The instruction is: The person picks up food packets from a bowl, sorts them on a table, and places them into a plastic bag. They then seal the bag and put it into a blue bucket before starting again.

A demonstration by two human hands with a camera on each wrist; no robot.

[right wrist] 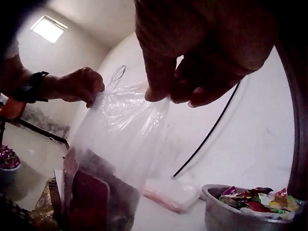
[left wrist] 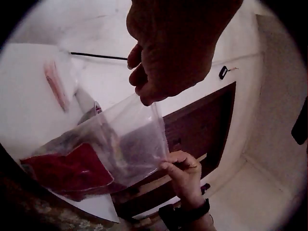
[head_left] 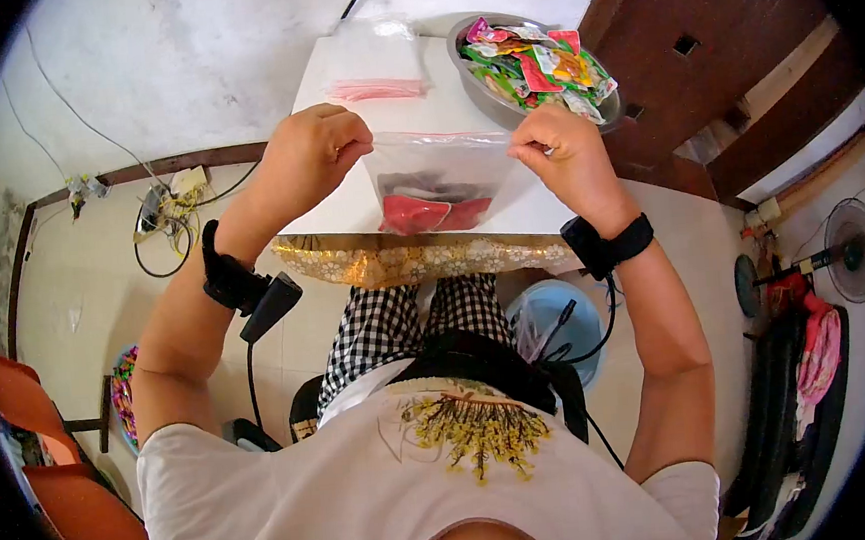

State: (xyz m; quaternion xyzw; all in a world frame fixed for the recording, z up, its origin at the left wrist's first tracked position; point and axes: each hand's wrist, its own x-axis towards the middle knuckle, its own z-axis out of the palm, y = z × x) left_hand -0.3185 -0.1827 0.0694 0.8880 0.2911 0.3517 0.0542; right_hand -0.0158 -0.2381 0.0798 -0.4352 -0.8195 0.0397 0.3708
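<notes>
A clear plastic bag [head_left: 446,169] with a pink-red strip along its top edge hangs stretched between both hands, over the table's near edge. Red and dark packets [head_left: 417,213] lie at its bottom; the left wrist view shows a red packet [left wrist: 72,168] through the film. The left hand [head_left: 316,153] pinches one upper corner, and the right hand [head_left: 570,155] pinches the other. In the right wrist view the right hand [right wrist: 202,53] holds the bag [right wrist: 125,120] between thumb and fingers, with the left hand [right wrist: 79,86] across from it.
On the white table [head_left: 337,201] a stack of clear bags [head_left: 375,68] lies at the back left. A metal basin [head_left: 466,72] of colourful packets stands at the back right. Below the table are a patterned cloth [head_left: 352,263] and a blue bucket [head_left: 582,325].
</notes>
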